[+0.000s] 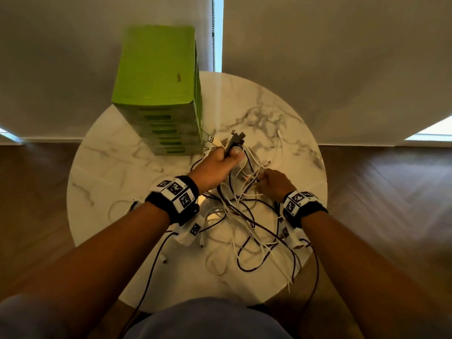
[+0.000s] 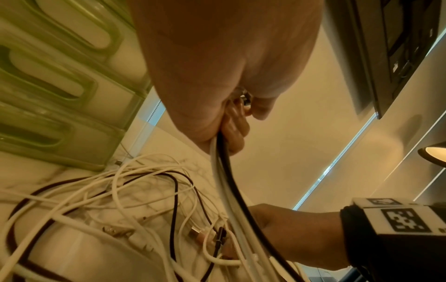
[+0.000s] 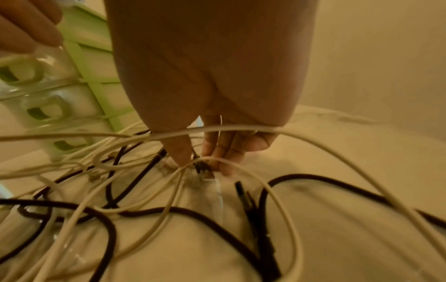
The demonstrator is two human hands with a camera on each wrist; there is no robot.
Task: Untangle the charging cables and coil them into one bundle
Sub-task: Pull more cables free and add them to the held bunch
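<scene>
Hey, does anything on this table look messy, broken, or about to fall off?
Yes. The white and dark cables lie in a knotted heap on the round marble table, and several strands trail over its near edge. No damage shows. The left hand grips a bunch of plug ends; the right hand picks at another.

White and dark brown-black colours are being shown by the charging cables (image 1: 244, 223), which are lying on a white table (image 1: 102, 172) veined with grey marbling. Bright green is being displayed by the drawer unit (image 1: 156, 69), and black-and-white square codes by the wristbands (image 1: 176, 194).
</scene>
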